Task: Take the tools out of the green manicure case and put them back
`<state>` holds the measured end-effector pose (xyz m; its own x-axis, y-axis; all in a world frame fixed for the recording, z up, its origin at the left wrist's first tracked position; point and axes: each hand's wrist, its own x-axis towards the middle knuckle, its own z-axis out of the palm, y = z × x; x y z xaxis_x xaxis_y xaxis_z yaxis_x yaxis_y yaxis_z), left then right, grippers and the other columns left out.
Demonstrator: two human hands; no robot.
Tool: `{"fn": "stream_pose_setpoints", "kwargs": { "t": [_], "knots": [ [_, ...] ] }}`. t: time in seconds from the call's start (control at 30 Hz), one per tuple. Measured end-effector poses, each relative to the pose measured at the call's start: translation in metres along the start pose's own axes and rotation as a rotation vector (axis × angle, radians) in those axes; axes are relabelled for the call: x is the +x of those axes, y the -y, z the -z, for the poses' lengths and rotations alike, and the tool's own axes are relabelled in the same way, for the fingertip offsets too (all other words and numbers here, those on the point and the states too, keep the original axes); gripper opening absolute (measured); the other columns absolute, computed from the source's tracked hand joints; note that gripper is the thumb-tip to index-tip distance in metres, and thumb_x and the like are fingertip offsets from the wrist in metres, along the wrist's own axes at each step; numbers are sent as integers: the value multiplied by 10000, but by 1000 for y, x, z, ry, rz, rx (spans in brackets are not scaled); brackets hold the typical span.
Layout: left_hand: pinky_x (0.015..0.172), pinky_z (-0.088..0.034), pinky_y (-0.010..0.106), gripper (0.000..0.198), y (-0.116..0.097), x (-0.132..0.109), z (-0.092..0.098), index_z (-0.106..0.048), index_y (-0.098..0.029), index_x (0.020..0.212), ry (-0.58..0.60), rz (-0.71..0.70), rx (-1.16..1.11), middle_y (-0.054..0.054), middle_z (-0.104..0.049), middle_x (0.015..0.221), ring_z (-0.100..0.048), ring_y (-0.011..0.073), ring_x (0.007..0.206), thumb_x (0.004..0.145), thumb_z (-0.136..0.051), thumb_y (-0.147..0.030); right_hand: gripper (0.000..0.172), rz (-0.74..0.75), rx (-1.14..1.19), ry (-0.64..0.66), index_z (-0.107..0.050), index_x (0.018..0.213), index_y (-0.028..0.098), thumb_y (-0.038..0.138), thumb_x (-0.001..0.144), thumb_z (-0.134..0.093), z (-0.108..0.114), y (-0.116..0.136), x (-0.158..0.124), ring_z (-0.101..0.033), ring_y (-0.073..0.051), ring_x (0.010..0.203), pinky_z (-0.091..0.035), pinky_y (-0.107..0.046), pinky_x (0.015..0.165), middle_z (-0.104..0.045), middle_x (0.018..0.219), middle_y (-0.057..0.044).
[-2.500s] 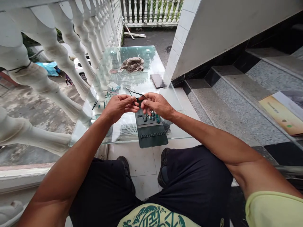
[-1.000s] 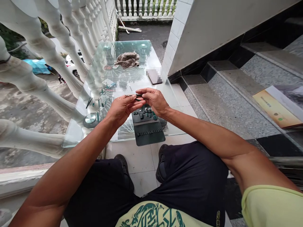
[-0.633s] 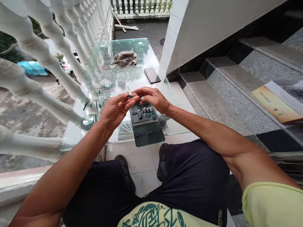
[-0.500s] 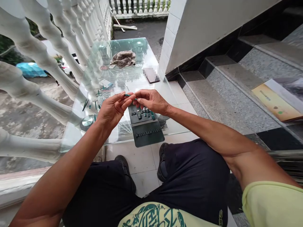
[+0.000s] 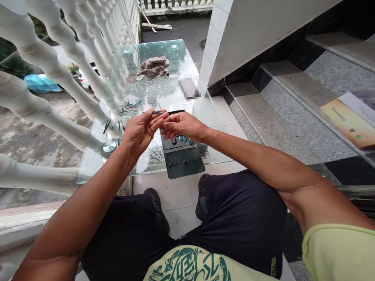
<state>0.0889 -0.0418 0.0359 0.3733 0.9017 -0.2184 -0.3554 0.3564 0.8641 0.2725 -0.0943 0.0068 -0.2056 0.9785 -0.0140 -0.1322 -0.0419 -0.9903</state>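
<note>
A slim dark-green tool (image 5: 158, 112) is pinched between the thumb and fingers of my left hand (image 5: 139, 130); its exact kind is too small to tell. My right hand (image 5: 187, 127) is close beside it, thumb and fingertips pressed together near the left fingertips. Whatever those right fingers hold, if anything, is hidden. Under the hands a black tool case (image 5: 184, 166) lies unfolded at the table's near edge, with a row of elastic loops. Several green-and-silver tools (image 5: 184, 139) sit in its upper half, partly covered by my right hand.
On the glass table (image 5: 172, 93) are small scissors (image 5: 123, 112), tweezers (image 5: 107, 125), a round silver-topped object (image 5: 109, 146), a crumpled cloth (image 5: 154, 68) and a blurred-out flat item (image 5: 190, 88). White balusters (image 5: 43, 58) line the left. Stone steps (image 5: 275, 101) rise at right, bearing a printed box (image 5: 348, 121).
My right fingertips have come slightly off the green tool's end and curled lower. The tool stays in my left hand. The view has shifted a little.
</note>
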Motion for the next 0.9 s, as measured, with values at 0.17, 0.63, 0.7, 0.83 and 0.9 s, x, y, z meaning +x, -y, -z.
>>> {"fn": "stream_pose_setpoints", "kwargs": {
  "t": [0.17,0.63,0.7,0.83,0.9],
  "knots": [
    [577,-648,196,264,0,6,11,-767,-151,1037,93,50,127,65,-820,783,-809,156,663,1170,-674,-359,294,-9,46,5,-810,881,167,397,919,-989,4,0,-3,-742,-148,671,-601,-241,569,-834,847,-74],
    [426,-493,210,362,-5,15,29,-742,-218,987,260,15,198,-19,-691,599,-625,119,431,1111,-769,-557,237,44,-30,30,-824,894,150,352,992,-901,-1,7,-8,-755,-166,642,-602,-256,537,-850,853,-112],
    [406,-468,203,393,-4,13,27,-730,-217,935,291,21,220,-18,-675,580,-593,111,411,1111,-766,-567,221,90,-81,23,-813,873,156,331,977,-899,-1,6,-9,-742,-148,633,-588,-235,533,-847,834,-96],
    [418,-471,194,432,-1,12,24,-717,-218,851,349,1,254,-25,-619,529,-544,98,391,1136,-728,-542,174,164,-137,4,-793,839,170,279,960,-856,-5,6,-10,-725,-133,619,-560,-216,512,-833,796,-66],
    [439,-479,188,438,0,13,25,-720,-214,830,367,-18,235,-32,-587,510,-524,88,388,1153,-707,-509,172,185,-144,3,-790,833,174,275,966,-831,-9,7,-12,-727,-136,622,-557,-218,506,-832,799,-64]
  ]
}}
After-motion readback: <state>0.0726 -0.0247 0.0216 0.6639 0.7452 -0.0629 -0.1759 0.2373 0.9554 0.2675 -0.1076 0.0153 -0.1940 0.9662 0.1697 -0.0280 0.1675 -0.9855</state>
